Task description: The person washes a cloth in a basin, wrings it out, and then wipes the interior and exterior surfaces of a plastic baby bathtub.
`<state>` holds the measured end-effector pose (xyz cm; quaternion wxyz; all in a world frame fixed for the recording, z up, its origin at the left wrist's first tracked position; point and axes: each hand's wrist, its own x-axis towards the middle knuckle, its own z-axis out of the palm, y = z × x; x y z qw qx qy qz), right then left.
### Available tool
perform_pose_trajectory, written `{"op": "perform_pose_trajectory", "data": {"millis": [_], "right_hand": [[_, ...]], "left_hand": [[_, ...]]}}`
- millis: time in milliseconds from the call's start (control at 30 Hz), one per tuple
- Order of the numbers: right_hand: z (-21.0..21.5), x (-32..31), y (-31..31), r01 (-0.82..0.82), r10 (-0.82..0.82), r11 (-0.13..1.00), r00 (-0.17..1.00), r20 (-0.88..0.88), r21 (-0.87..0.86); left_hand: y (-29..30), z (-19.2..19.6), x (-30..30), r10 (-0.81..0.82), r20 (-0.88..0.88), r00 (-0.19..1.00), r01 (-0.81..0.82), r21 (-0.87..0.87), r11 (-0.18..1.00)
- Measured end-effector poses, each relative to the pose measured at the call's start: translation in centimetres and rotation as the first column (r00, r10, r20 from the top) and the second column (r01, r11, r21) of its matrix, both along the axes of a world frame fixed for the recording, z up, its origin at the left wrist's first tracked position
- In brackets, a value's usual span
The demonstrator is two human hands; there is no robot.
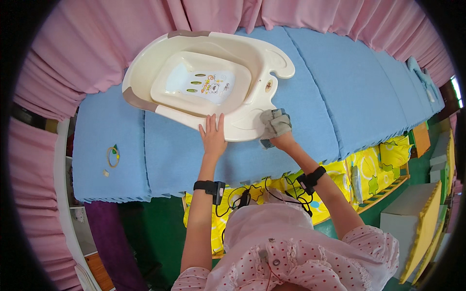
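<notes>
A cream baby bathtub (233,43) with brown rim patches rests on the blue-covered table (310,121), tilted slightly in view. A smaller cream basin (160,80) with a printed bear picture sits inside it. My left hand (212,138) lies on the tub's near rim, fingers spread and stretched forward. A folded grey checked cloth (275,122) is in my right hand (284,139), pressed against the rim at the tub's near right end. The cloth hides most of the right fingers.
A yellow ring-shaped toy (113,156) and a small pale piece (106,172) lie at the table's left. Yellow patterned bedding (369,174) sits below the near edge. Pink curtains (97,48) hang behind and at the left. Cabinets (407,218) stand at the right. Black cables (242,196) hang before me.
</notes>
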<state>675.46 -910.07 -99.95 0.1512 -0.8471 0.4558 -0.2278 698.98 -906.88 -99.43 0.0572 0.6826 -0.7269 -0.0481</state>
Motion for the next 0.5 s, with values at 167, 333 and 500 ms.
{"op": "perform_pose_trajectory", "data": {"millis": [167,333,500], "right_hand": [[-0.9,3.9,2.4,-0.09,0.063,0.977,0.988,-0.139,-0.193],[4.5,9.6,3.3,-0.312,0.317,0.946,0.947,-0.053,0.091],[2.1,8.7,0.9,-0.263,0.267,0.963,0.962,-0.058,0.059]], "left_hand": [[-0.2,1.0,-0.5,-0.035,-0.009,0.999,0.035,-0.006,0.999],[0.8,0.7,1.7,0.001,-0.013,1.0,-0.002,-0.064,0.998],[0.1,1.7,1.3,-0.003,-0.239,0.971,-0.02,-0.094,0.995]]}}
